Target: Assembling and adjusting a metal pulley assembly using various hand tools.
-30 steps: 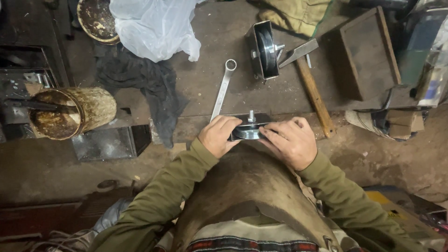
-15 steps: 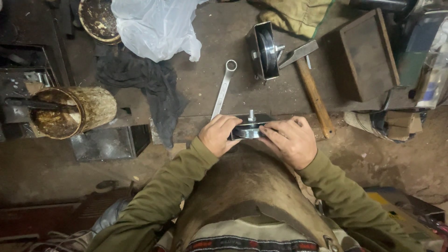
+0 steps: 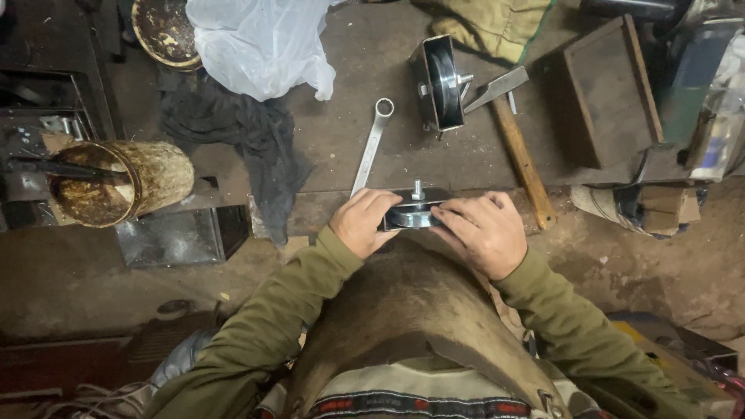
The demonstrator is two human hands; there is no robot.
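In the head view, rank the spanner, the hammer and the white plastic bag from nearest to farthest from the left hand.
1. Spanner: just above the left hand, its lower end at the fingers.
2. Hammer: up and to the right.
3. White plastic bag: far up, near the top edge.

both hands (image 3: pixel 423 225) on pulley assy (image 3: pixel 414 215), spanner (image 3: pixel 371 146) nearby
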